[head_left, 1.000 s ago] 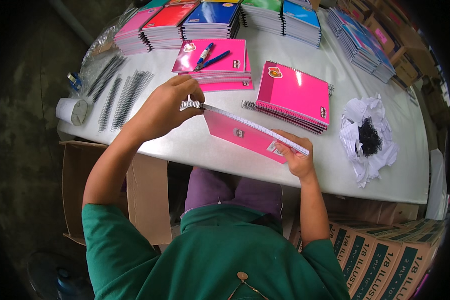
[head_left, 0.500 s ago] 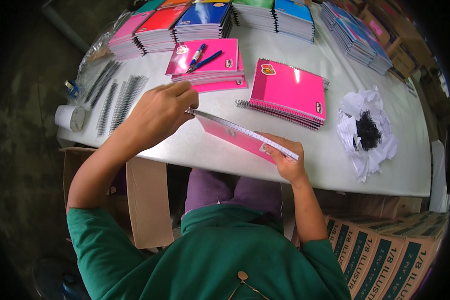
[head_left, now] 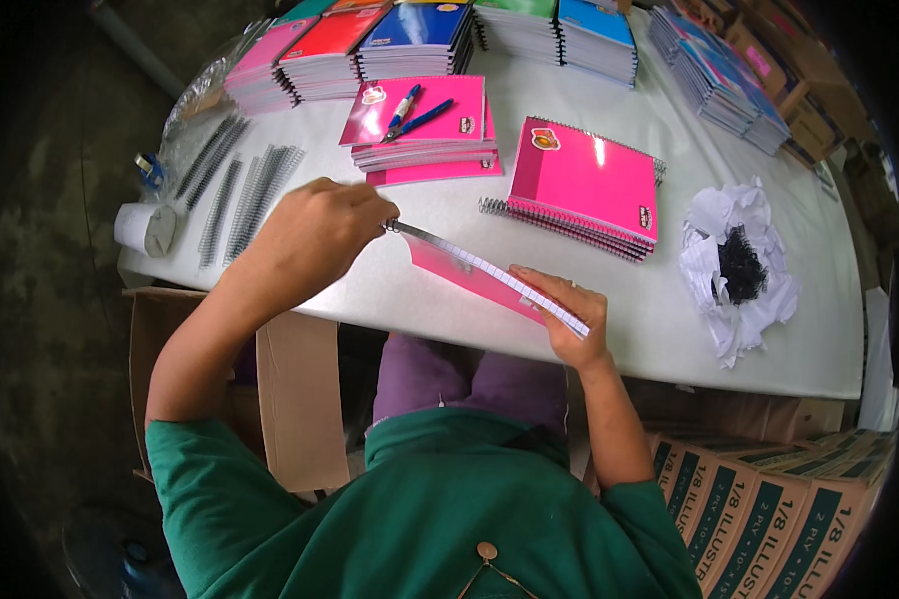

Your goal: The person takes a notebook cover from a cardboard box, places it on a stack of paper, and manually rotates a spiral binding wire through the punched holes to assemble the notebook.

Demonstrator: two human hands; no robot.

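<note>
A pink-covered notebook is tilted on edge above the table's front, its punched white page edge facing up. My right hand grips its right end, thumb on one side and fingers on the other. At the left end, a dark wire spiral coil shows at the corner, and the fingers of my left hand are pinched on it. How far the coil runs into the holes is hard to make out. Beyond my hands lies a pile of pink notebooks with spiral coils at their edges.
Another pink notebook stack carries two blue pens. Loose spiral coils lie left, near a white roll. Crumpled paper holds black coil scraps. Coloured notebook stacks line the back; cardboard boxes stand lower right.
The notebook's right end has tipped slightly, showing less of its pink cover. My left hand stays at the coil with its fingers shifted a little. The whole view has moved slightly.
</note>
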